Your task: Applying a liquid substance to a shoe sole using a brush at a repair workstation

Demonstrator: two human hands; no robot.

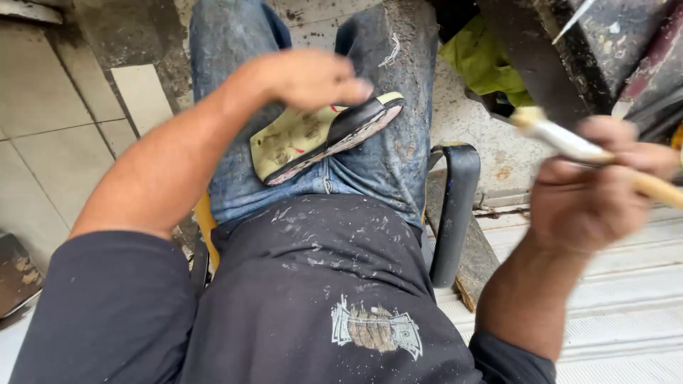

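Left hand [313, 78] — fingers pressed together on the shoe sole [324, 135] — pins it flat across the lap, at 12 o'clock. Right hand [597, 185], at 3 o'clock, fingers clamped on the brush [569, 142], bristles raised clear.

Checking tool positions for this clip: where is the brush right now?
In the head view the brush is at the right, held in the right hand, bristle end pointing up-left, apart from the shoe sole that lies on the lap under the left hand.
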